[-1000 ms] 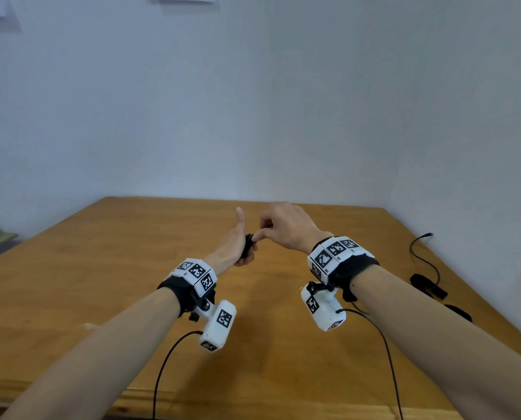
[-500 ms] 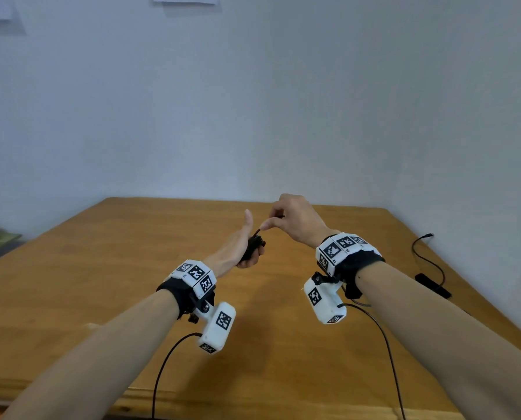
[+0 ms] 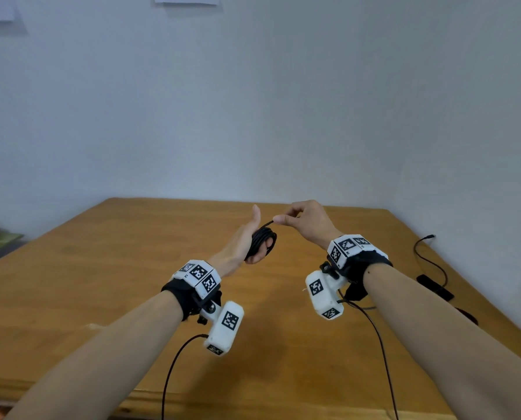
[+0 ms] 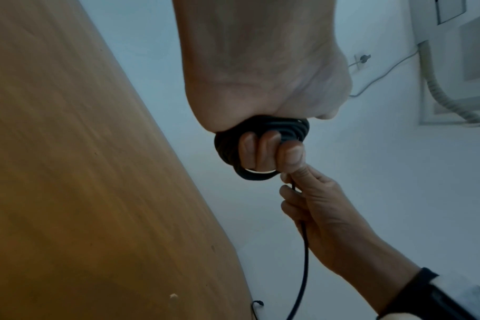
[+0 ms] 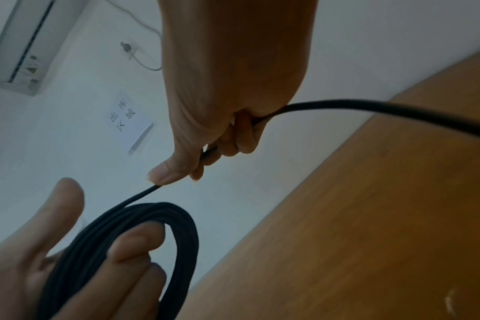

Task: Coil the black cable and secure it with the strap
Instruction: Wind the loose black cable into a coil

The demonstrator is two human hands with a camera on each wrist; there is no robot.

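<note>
Wall notice (image 5: 129, 121) characters, seemingly illegible

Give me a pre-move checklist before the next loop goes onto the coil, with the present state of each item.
1. Coil held: ok. The left hand has fingers curled through the loops.
2. Feed strand gripped: ok. The right hand pinches the black cable just above the coil.
3. Strand free of knots between the hands: ok, it runs straight from pinch to coil.
4. Loops lying together: ok, they sit side by side in the right wrist view.
5. Remaining tail length: cannot tell. It leaves the right wrist view over the table.
6. Strap ready: cannot tell. No strap is clearly seen in any view.
</note>
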